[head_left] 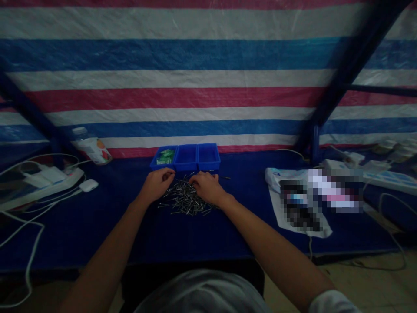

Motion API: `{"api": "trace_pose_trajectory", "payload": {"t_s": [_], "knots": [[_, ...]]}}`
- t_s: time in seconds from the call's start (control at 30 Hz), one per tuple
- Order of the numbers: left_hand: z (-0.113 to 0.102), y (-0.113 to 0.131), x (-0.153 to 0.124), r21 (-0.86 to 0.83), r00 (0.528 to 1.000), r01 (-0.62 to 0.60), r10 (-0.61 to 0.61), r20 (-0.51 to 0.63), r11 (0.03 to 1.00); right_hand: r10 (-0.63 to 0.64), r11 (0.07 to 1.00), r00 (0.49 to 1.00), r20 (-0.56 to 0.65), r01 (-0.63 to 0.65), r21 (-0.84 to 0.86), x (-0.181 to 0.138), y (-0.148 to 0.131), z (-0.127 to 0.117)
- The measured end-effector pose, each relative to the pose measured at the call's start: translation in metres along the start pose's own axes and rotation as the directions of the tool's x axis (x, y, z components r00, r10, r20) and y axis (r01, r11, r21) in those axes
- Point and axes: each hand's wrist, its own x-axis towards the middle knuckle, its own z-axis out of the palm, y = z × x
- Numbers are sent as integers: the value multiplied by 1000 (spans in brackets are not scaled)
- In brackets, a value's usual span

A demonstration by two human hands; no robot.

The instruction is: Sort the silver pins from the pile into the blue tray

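Note:
A loose pile of thin metal pieces [187, 200], which look like screws or nails, lies on the blue tabletop between my hands. My left hand [157, 186] is at the pile's upper left edge, its thumb and fingers pinched together; whatever they hold is too small to make out. Over the upper right of the pile rests my right hand [208, 187], fingers curled down among the pieces with the tips partly hidden. Just behind both hands stands a blue tray with three compartments [186, 166]. Small green and clear packets [166, 157] lie in its left compartment.
A bottle with a fruit label [97, 150] stands at the back left. Power strips with white chargers [48, 176] and cables lie at left and right. A white plastic bag [276, 208] with blurred-out items is on the right. Blue frame bars [339, 82] slant before striped sheeting.

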Motion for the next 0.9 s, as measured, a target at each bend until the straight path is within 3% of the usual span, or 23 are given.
{"api": "trace_pose_trajectory", "payload": {"t_s": [0.5, 0.73, 0.9], "knots": [[0, 1, -1, -29, 1000, -13, 14, 27, 999, -98, 995, 994, -41, 98, -18, 2, 5, 2], [4, 18, -4, -193, 991, -134, 134, -17, 972, -104, 980, 987, -121, 122, 159, 4, 0, -3], [8, 28, -3, -334, 998, -65, 58, -29, 940, -138, 964, 980, -145, 166, 206, 3, -6, -6]]}}
